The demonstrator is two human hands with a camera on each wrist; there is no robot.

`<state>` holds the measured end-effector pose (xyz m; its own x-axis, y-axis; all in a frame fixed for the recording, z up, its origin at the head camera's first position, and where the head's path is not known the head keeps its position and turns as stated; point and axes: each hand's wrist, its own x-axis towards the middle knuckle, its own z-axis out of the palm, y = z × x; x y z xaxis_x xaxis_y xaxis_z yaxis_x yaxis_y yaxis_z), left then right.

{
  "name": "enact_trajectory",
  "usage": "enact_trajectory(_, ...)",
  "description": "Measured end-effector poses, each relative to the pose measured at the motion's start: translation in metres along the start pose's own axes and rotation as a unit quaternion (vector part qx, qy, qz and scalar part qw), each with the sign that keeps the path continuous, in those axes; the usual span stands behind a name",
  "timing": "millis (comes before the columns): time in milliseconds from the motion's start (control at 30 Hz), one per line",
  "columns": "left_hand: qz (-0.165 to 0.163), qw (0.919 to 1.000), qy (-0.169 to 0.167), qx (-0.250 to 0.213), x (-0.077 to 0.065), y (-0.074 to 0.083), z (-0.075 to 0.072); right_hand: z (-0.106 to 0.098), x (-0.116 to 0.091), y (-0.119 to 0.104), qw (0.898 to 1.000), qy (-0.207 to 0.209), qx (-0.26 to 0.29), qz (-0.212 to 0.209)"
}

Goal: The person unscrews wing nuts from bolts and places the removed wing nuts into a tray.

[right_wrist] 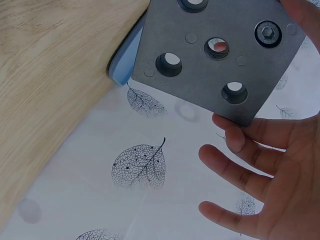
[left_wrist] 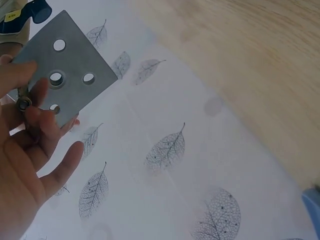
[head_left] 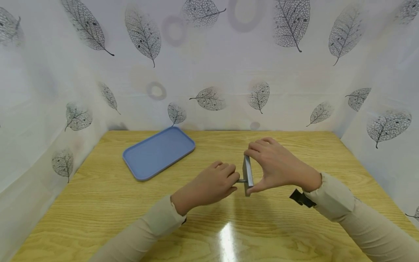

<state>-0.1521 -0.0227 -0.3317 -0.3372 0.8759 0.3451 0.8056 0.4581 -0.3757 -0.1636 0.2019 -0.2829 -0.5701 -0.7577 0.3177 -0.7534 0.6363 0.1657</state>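
A square grey metal plate (head_left: 247,171) with several holes is held upright above the wooden table. My right hand (head_left: 276,163) grips its opposite edges between thumb and fingertips. A bolt with a hex-socket head (right_wrist: 268,33) sits in one corner hole, its head against the right-hand face. From the other face the shank (head_left: 241,181) sticks out toward my left hand (head_left: 207,183), whose fingers pinch around it. The left wrist view shows the bolt's round end (left_wrist: 24,104) between those fingers; they partly hide a small metal piece around it. Light shows through the other holes.
A blue rectangular tray (head_left: 158,153) lies at the back left of the wooden table (head_left: 209,225). Leaf-printed white cloth (head_left: 229,65) hangs behind and along both sides. A black strap (head_left: 302,198) shows at my right cuff.
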Motion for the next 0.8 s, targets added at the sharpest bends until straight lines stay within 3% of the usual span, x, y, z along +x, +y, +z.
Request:
enact_trajectory(233, 0.001, 0.9993, 0.036, -0.002, -0.0014, -0.0025, -0.0029, -0.0011, -0.0005, 0.0000, 1.000, -0.001, 0.000, 0.001)
enact_trajectory(533, 0.004, 0.9989, 0.046, -0.003, -0.0010, -0.0033, -0.0032, -0.0005, -0.0013, -0.0003, 1.000, -0.005, 0.002, 0.004)
enact_trajectory(800, -0.024, 0.9979, 0.059, -0.010, -0.0019, -0.0043, -0.0015, 0.0009, -0.0023, 0.0013, 1.000, -0.004, -0.003, 0.004)
